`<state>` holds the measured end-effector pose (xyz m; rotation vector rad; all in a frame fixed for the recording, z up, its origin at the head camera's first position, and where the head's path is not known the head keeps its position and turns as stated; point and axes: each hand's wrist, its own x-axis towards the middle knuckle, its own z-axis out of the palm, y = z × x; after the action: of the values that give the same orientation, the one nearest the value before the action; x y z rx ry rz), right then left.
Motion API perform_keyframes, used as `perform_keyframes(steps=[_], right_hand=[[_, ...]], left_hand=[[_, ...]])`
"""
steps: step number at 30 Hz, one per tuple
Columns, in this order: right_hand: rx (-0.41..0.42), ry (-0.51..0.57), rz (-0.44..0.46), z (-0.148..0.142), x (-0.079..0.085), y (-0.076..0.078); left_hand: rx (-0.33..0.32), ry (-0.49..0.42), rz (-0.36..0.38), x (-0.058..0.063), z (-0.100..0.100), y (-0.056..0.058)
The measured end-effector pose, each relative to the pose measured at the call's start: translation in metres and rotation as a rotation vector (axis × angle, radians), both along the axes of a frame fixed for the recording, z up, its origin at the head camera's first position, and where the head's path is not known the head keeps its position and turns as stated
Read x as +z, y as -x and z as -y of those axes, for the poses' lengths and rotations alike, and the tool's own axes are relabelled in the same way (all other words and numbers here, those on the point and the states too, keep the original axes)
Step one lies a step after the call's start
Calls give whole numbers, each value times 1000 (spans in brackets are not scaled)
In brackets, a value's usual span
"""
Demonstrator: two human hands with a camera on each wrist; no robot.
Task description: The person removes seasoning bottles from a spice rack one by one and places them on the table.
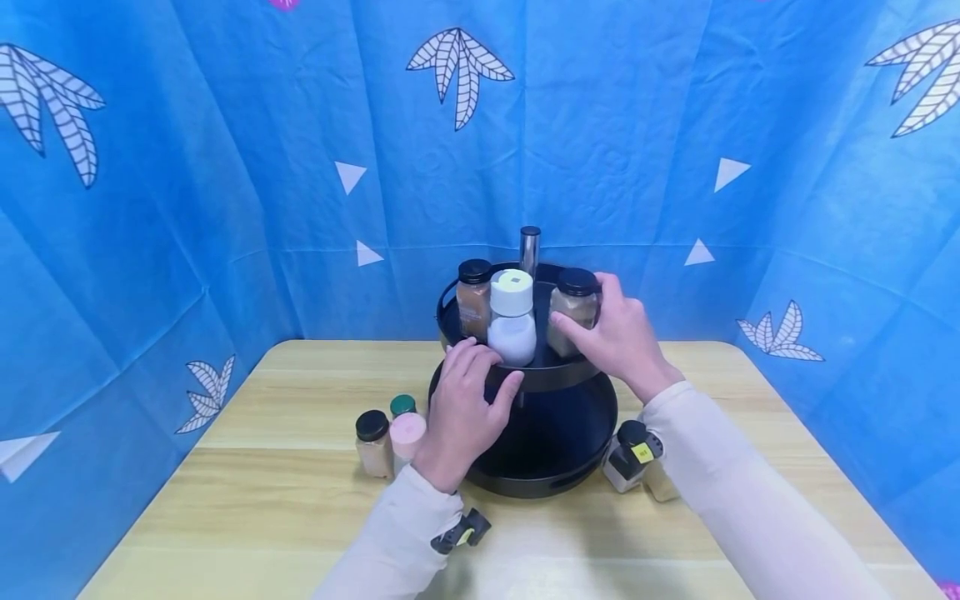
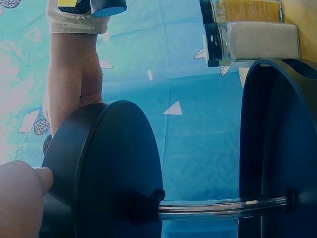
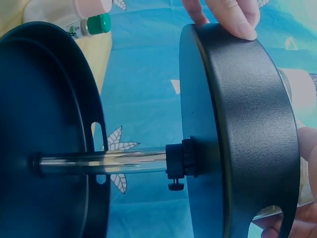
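Note:
A black two-tier turntable organizer (image 1: 546, 450) stands on the table, its round upper tray (image 1: 528, 379) carried by a chrome post (image 3: 119, 163). My right hand (image 1: 618, 333) grips a clear jar with a black lid (image 1: 573, 312) in the upper tray, thumb on its front and fingers behind. At the front left of that tray my left hand (image 1: 468, 408) holds the rim, thumb (image 2: 29, 191) against the outer wall and fingers over the edge. Close by those fingertips stands a white-capped bottle (image 1: 513, 321), with a black-lidded jar of brown spice (image 1: 474, 304) behind it.
Left of the organizer stand a black-lidded jar (image 1: 373, 446), a pink-capped bottle (image 1: 407, 433) and a green-capped one (image 1: 402, 405). To its right, under my right sleeve, are black-capped square jars (image 2: 262, 39). Blue patterned cloth (image 1: 592, 125) surrounds the wooden table (image 1: 300, 467).

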<state>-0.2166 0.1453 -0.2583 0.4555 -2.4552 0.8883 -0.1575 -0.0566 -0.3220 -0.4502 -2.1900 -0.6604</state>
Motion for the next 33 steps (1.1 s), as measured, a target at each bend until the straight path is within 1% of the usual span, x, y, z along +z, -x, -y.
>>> perform_keyframes(steps=[12, 23, 33], right_hand=[[-4, 14, 16, -2, 7, -2], [0, 30, -18, -4, 10, -5], [-6, 34, -28, -7, 14, -7]], left_hand=[[6, 10, -15, 0, 0, -1], [9, 17, 8, 1, 0, -2], [15, 23, 3, 1, 0, -3]])
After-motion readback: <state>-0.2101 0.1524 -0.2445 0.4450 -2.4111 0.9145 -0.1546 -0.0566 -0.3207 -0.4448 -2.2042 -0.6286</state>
